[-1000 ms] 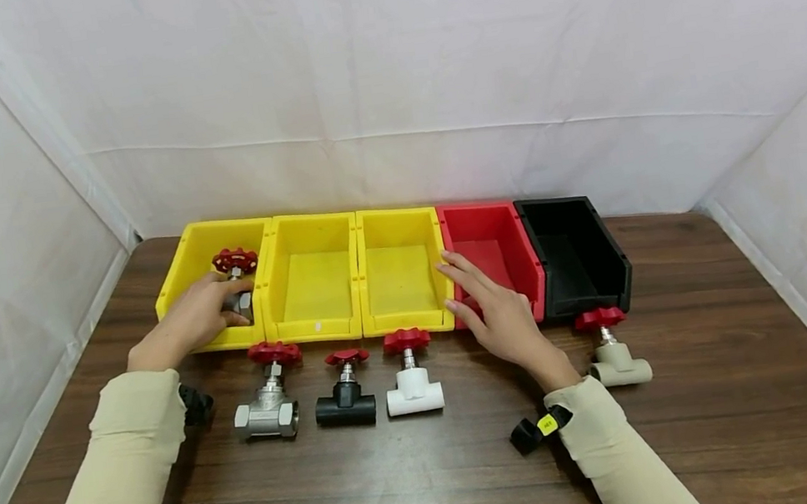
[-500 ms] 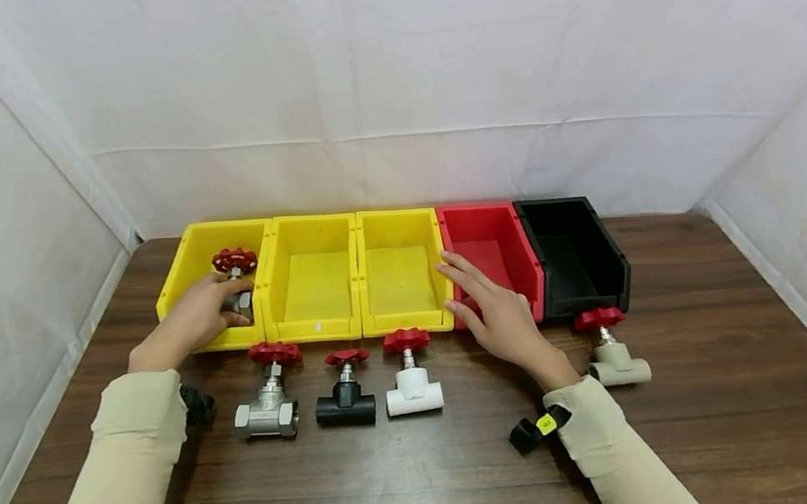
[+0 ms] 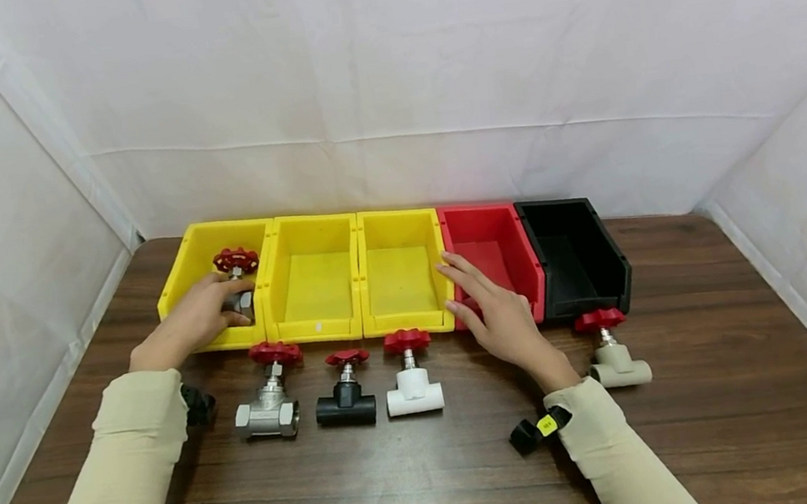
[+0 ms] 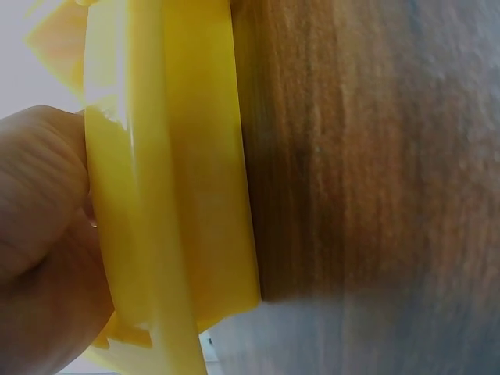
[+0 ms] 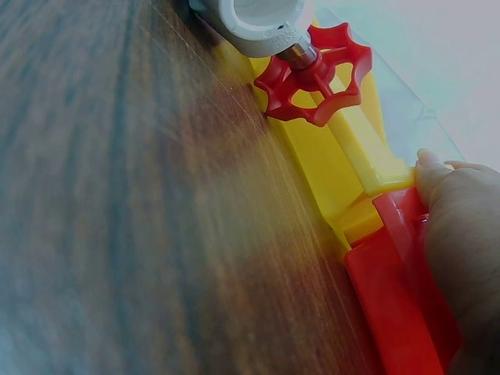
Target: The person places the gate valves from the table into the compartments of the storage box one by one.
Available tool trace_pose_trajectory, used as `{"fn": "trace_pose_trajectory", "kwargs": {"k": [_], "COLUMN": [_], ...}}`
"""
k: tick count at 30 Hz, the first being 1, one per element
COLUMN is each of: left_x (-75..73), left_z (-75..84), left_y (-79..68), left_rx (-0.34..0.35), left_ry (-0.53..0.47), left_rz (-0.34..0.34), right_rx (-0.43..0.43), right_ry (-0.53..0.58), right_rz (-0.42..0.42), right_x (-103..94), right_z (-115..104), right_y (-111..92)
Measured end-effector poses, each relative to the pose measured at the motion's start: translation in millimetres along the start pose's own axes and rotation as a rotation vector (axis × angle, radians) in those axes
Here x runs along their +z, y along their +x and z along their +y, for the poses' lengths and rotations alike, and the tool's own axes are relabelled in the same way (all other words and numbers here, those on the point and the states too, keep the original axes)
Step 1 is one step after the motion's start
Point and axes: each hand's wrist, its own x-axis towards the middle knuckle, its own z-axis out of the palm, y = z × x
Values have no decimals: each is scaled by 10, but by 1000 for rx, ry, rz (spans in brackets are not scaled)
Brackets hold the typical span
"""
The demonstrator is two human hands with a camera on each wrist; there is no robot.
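Inside the leftmost yellow bin (image 3: 181, 289), my left hand (image 3: 198, 312) grips a metal valve (image 3: 246, 303) with a red handwheel (image 3: 236, 261); the hand covers much of the valve body. In the left wrist view the bin's wall (image 4: 148, 180) hides the fingertips. My right hand (image 3: 495, 308) reaches over the red bin (image 3: 533, 271), fingers extended, its fingertips at the edge where the third yellow bin (image 3: 409, 319) meets the red one. In the right wrist view the thumb (image 5: 428, 168) lies right at that yellow rim. Nothing shows in the right hand.
Along the front of the bins stand a metal valve (image 3: 268, 416), a black valve (image 3: 347, 408), a white valve (image 3: 415, 398) and a beige valve (image 3: 620, 366), all with red handwheels. A middle yellow bin (image 3: 316, 330) and a black bin (image 3: 622, 280) complete the row before a white sheet (image 3: 379, 53).
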Motion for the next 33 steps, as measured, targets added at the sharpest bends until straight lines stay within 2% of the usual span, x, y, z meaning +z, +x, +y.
{"fn": "trace_pose_trajectory", "kwargs": {"k": [16, 33], "left_x": [-3, -15], "left_z": [-11, 3], "left_y": [-5, -7], "left_rx": [25, 16], "left_ry": [-2, 12], "left_rz": [-2, 1], "right_rx": [-5, 8], "right_ry": [6, -3], "right_rz": [-1, -11], "right_x": [-13, -11], "right_z": [-8, 13], "right_y": [-8, -18]}}
